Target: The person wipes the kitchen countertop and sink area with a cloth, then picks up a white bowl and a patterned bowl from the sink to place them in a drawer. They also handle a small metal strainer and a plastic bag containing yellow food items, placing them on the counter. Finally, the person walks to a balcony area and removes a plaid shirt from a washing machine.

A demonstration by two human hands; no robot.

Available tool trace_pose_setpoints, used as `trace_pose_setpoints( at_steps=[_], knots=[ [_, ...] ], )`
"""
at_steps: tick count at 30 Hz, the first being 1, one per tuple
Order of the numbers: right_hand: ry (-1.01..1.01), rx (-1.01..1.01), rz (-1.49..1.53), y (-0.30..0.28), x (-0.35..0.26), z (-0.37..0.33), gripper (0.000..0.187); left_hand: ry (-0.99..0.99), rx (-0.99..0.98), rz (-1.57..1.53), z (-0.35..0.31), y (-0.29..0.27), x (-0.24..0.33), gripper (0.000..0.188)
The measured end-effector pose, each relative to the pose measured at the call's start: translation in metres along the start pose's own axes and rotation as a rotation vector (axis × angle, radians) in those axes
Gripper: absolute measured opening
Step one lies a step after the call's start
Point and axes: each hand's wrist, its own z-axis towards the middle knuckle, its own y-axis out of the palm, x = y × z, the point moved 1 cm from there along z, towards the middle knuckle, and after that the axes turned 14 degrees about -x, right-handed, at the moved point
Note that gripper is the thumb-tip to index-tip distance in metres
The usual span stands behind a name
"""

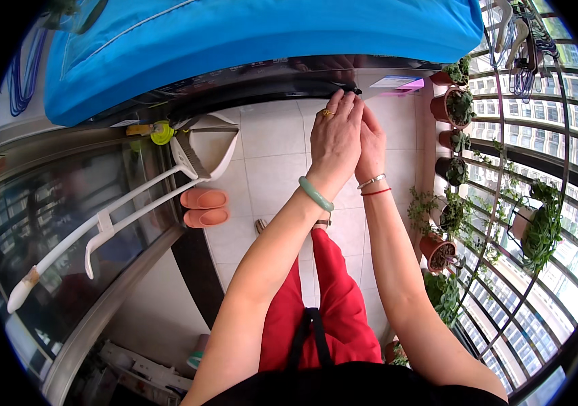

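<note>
My left hand (337,139), with a gold ring and a green bangle (316,194), reaches forward with its fingers stretched out close together. Their tips meet the black front edge (262,91) of a machine under a bright blue cover (262,34). Pressed against its right side is my right hand (371,145), which wears a silver bangle and a red string. The left hand partly covers the right one's fingers, and whether they hold anything is hidden. A label and a pink patch (411,86) show on the machine's front, right of my fingertips.
At the left a white long-handled broom and dustpan (214,145) lean by a glass panel, beside pink slippers (205,208) on the tiles. Several potted plants (459,108) line the barred window at the right. Hangers (522,47) hang at the upper right.
</note>
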Motion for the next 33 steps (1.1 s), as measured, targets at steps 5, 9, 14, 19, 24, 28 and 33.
trace_pose_setpoints(
  at_steps=[5, 9, 14, 19, 24, 28, 33],
  knots=[
    [-0.321, -0.041, -0.589, -0.019, 0.021, 0.028, 0.043, 0.011, -0.155, 0.43, 0.014, 0.001, -0.004, 0.037],
    [-0.411, -0.026, -0.77, -0.014, 0.011, 0.034, 0.038, 0.031, -0.018, 0.418, 0.012, 0.011, -0.011, 0.031],
    [-0.442, -0.006, -0.79, -0.016, 0.015, 0.039, 0.032, 0.026, 0.021, 0.367, 0.009, 0.016, -0.013, 0.031],
    [-0.443, -0.036, -0.895, -0.016, 0.01, 0.024, 0.028, 0.017, -0.07, 0.315, -0.004, 0.014, -0.01, 0.031],
    [-0.29, -0.01, -0.92, -0.013, 0.049, -0.067, 0.022, 0.019, -0.139, 0.157, -0.092, 0.014, 0.001, 0.034],
    [-0.222, -0.075, -0.951, 0.019, 0.076, -0.141, 0.024, -0.029, -0.203, -0.018, -0.172, -0.009, 0.001, 0.039],
    [0.049, -0.236, -0.831, 0.059, 0.131, -0.215, 0.026, -0.17, -0.129, -0.307, -0.245, -0.043, -0.013, 0.035]
  ],
)
